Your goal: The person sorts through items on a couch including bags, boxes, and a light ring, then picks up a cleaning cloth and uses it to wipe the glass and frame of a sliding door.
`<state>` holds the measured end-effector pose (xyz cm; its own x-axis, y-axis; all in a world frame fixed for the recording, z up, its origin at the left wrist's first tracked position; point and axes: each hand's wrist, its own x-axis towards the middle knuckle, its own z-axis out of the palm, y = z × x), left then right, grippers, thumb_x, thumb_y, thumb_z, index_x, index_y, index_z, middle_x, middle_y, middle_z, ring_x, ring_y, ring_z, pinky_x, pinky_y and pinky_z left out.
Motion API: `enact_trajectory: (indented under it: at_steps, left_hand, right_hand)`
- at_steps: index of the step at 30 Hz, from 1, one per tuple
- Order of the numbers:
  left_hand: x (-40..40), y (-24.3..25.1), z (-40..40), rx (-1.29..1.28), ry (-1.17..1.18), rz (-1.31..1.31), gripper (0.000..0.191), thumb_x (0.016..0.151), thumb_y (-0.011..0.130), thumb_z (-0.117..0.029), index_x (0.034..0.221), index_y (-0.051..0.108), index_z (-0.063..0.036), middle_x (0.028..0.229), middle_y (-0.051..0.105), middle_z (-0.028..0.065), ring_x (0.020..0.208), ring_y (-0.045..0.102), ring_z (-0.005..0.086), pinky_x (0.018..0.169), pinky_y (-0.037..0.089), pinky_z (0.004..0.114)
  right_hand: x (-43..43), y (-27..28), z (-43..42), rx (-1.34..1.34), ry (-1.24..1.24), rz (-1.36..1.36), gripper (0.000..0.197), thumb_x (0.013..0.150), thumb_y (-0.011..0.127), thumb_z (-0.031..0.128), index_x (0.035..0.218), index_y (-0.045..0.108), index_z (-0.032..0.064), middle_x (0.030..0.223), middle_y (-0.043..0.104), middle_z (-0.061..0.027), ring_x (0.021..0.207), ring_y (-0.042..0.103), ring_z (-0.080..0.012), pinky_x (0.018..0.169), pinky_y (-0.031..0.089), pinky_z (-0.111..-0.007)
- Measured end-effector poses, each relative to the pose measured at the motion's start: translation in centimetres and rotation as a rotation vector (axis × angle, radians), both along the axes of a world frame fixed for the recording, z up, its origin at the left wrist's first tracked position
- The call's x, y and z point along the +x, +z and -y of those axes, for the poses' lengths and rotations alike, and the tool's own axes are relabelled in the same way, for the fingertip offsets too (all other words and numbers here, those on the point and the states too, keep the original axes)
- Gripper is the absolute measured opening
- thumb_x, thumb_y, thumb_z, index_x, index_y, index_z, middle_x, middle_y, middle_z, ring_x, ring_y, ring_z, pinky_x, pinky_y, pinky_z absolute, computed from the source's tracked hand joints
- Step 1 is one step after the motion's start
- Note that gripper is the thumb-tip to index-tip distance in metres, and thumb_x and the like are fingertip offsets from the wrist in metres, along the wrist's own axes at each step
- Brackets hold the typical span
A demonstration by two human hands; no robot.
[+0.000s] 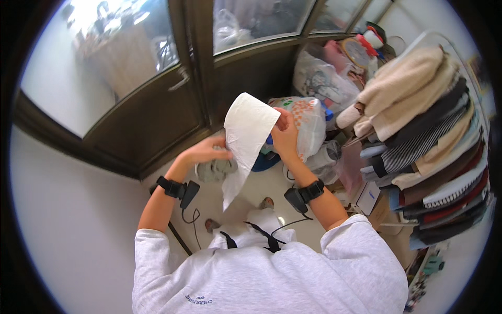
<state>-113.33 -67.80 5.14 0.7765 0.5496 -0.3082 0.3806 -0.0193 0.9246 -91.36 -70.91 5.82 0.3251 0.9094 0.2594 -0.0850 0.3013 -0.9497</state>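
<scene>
A white roll of tissue paper (251,114) is held up in front of me, its loose sheet hanging down to a ragged point. At the roll's right end, the fingers of my right hand (285,131) grip it, some of them hidden behind the paper. My left hand (206,151) is blurred at the left edge of the paper, thumb and fingers apart. Whether its fingertips touch the paper is unclear. Black wrist straps with small devices (181,190) and cables are on both forearms.
Ahead stands a dark-framed glass door (157,129) with a metal handle. Stuffed plastic bags (310,125) sit on the floor beyond my right hand. A rack of hanging clothes (427,149) fills the right side. A white wall (70,204) is on the left.
</scene>
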Motion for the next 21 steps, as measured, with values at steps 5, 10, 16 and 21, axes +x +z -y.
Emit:
enact_trajectory:
  at_steps: [5,10,16,21]
  left_hand:
    - [9.7,1.8,-1.2,0.052,-0.129,-0.064,0.039,0.07,0.064,-0.029,0.094,0.057,0.001,0.088,0.058,0.0082,0.083,0.051,0.0136,0.075,0.039,0.027]
    - [16.7,2.5,-4.1,0.401,0.06,0.04,0.032,0.069,0.063,-0.019,0.095,0.056,-0.0038,0.091,0.058,0.0104,0.081,0.054,0.0161,0.072,0.041,0.03]
    - [21.7,5.3,-6.8,1.21,0.348,0.153,0.022,0.058,0.061,-0.003,0.079,0.053,-0.0058,0.082,0.056,0.0066,0.073,0.052,0.0253,0.067,0.04,0.031]
    - [22.6,6.0,-10.3,1.511,0.167,0.264,0.022,0.053,0.065,-0.004,0.071,0.054,-0.0076,0.088,0.056,0.0039,0.072,0.053,0.0213,0.063,0.042,0.031]
  right_hand:
    - [9.1,1.9,-1.1,-0.134,0.17,-0.52,0.025,0.081,0.046,0.006,0.106,0.041,0.0035,0.101,0.052,-0.0081,0.089,0.053,-0.0139,0.073,0.045,-0.026]
    - [16.5,3.6,-2.2,-0.223,0.611,-0.522,0.037,0.084,0.043,0.027,0.114,0.04,0.0054,0.108,0.049,-0.0062,0.095,0.051,-0.0155,0.079,0.043,-0.03]
    - [22.3,2.8,-4.6,-0.349,0.736,-0.347,0.038,0.081,0.051,0.023,0.112,0.041,0.004,0.106,0.05,-0.0053,0.093,0.051,-0.0133,0.078,0.042,-0.027]
    - [23.0,2.1,-6.1,-0.302,0.858,-0.227,0.039,0.078,0.056,0.016,0.111,0.041,0.0015,0.103,0.051,-0.0053,0.092,0.05,-0.0124,0.079,0.041,-0.026]
